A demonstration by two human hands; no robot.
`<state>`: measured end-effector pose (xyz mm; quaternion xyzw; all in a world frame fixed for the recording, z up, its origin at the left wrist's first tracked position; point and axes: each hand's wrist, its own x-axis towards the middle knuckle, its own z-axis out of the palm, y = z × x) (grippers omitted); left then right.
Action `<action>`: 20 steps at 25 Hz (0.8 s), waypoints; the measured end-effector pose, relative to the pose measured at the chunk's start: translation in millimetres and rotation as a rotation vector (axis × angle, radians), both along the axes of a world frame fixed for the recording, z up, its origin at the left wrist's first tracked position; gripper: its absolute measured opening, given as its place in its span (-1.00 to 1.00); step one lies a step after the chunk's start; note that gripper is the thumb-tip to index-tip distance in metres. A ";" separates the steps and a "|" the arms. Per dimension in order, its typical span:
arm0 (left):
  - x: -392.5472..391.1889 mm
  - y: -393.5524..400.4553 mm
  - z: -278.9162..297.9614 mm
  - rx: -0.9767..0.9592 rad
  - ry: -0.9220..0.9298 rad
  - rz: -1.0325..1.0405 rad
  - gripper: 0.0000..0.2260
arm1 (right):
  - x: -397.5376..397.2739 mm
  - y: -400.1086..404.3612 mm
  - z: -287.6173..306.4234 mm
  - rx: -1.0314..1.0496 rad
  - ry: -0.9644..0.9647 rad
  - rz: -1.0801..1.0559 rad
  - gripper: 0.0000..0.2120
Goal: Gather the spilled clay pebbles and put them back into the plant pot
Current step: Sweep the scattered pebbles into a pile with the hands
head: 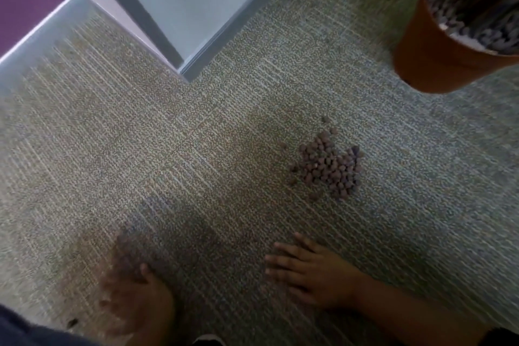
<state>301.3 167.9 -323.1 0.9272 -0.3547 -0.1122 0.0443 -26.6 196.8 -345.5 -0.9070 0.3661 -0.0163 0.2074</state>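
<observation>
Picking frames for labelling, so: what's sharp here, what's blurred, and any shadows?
Head view: the pebble pile is fairly sharp; the left hand is smeared by motion blur, the right hand only slightly soft; the pot at the top right edge is streaked and cut off; a dim shadow lies on the carpet between hands and pile; no glare.

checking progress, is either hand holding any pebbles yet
Right hand lies flat and open, holding nothing; left hand is too blurred to tell.

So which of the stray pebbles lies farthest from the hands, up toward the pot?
The lone pebble just above the top tip of the main pile. The other strays sit along the pile's left and lower edges, closer to the right hand.
</observation>
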 end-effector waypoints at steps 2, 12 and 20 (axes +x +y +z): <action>12.9 -2.4 -10.8 0.070 -0.001 0.030 -0.45 | -5.4 -5.3 2.3 -0.017 -0.004 -0.064 -0.53; 49.5 -46.8 -3.6 -0.083 0.038 0.255 -0.45 | -30.3 -51.4 -8.9 -0.135 0.098 -0.228 -0.49; -38.1 -86.1 -7.3 0.030 0.050 -0.440 -0.41 | -48.0 -81.3 1.8 -0.078 0.192 -0.375 -0.48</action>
